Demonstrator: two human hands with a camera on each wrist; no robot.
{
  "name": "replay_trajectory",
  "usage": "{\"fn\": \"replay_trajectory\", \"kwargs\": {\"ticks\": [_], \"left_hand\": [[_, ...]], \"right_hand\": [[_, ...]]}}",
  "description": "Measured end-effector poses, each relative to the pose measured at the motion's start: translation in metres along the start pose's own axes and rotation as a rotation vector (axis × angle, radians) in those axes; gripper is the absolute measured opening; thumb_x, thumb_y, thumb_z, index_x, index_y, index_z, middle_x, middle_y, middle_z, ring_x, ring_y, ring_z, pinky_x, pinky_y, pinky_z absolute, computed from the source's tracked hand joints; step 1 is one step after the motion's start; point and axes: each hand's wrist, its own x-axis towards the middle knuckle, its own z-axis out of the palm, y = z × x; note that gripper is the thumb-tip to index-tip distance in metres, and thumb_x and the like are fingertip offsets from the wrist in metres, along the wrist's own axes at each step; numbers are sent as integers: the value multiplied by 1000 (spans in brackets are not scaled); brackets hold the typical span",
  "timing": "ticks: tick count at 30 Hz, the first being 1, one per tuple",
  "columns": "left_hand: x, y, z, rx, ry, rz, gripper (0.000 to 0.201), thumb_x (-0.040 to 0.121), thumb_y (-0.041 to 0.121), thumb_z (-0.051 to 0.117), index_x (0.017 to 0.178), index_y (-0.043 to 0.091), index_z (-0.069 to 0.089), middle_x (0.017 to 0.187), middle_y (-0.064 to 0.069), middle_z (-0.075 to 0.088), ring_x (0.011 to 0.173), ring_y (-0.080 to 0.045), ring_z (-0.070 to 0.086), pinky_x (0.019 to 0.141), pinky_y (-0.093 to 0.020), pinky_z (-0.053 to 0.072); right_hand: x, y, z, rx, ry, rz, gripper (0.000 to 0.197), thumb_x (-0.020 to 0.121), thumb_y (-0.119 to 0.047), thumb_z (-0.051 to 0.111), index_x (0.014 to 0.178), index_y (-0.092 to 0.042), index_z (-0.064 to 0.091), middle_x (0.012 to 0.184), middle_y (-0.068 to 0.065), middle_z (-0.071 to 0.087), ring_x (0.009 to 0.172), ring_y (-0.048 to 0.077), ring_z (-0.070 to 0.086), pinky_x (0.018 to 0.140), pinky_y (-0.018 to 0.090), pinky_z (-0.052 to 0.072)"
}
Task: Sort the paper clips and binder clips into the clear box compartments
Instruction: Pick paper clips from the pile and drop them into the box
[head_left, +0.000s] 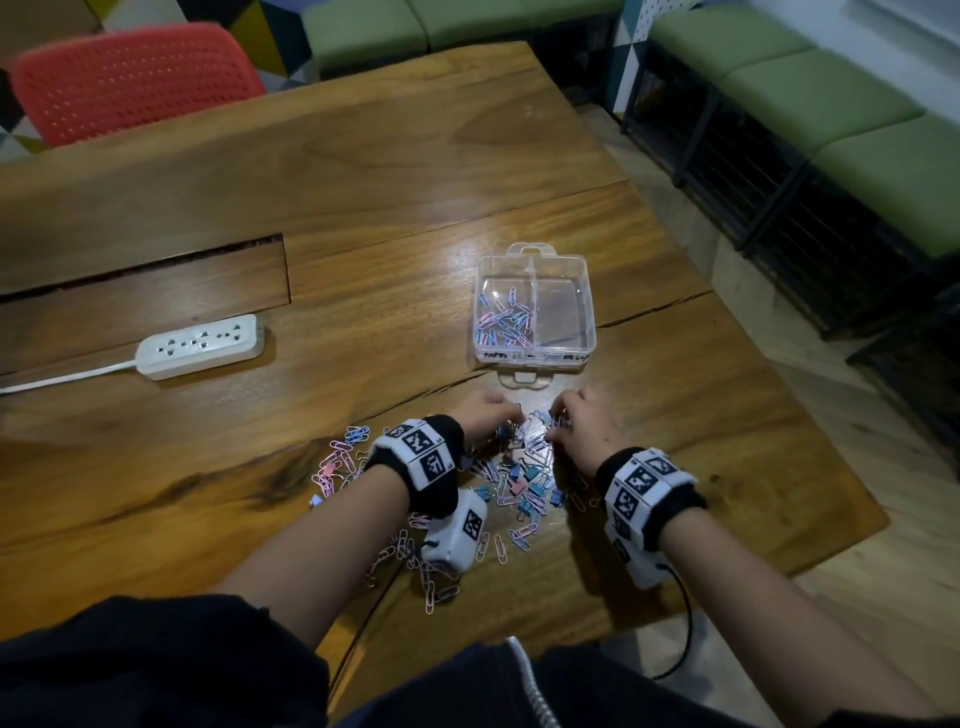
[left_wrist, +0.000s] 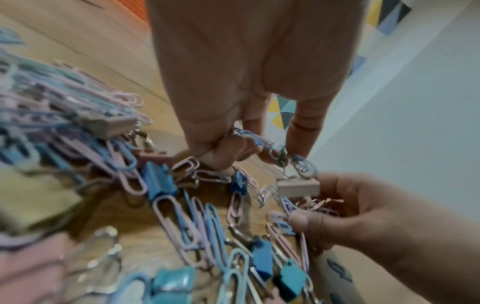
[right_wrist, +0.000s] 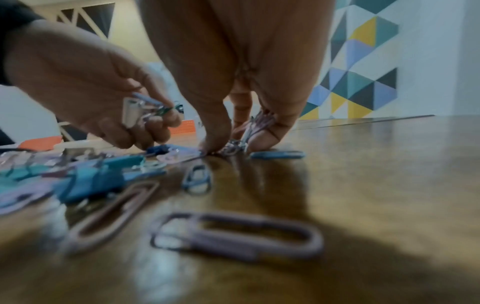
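A clear box stands beyond my hands; its left compartment holds pink and blue paper clips, and its right compartment looks bare. A mixed pile of paper clips and binder clips lies on the wooden table under both hands. My left hand pinches a blue paper clip tangled with a pale binder clip, lifted just off the pile. My right hand holds a bunch of paper clips and pinches at more on the table.
A white power strip with its cord lies to the left. Behind it the table has a long recessed slot. A red chair stands at the far side. The table's right edge drops to the floor beside green benches.
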Motion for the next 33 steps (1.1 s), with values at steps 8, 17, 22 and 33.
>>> {"fn": "replay_trajectory", "kwargs": {"ticks": [8,17,22,33], "left_hand": [[1,-5,-7,-251,81,-45,28,87,11,42,60,15,40,54,2,42,42,-9,32,37,-14,25],[4,-4,-10,-554,-13,-53,30,86,18,28,56,17,30,35,7,34,26,-7,25,29,-7,17],[3,1,-7,-600,-74,22,28,88,17,31,65,10,46,50,0,49,32,-8,36,30,-9,25],[2,19,18,242,94,126,33,100,28,28,78,15,50,71,0,47,60,-12,45,56,-19,38]], "right_hand": [[-5,-3,0,-11,-19,-72,14,87,-7,52,100,-3,56,106,11,57,96,21,52,87,30,45],[-13,3,-23,929,-211,318,27,88,8,40,103,-7,56,95,9,52,72,18,50,70,33,47],[-19,5,-30,1178,-196,390,19,88,-1,37,77,-5,51,82,9,50,59,15,48,51,19,39],[-27,14,-22,623,-72,271,26,88,0,48,71,-18,54,75,2,56,70,16,52,70,31,45]]}}
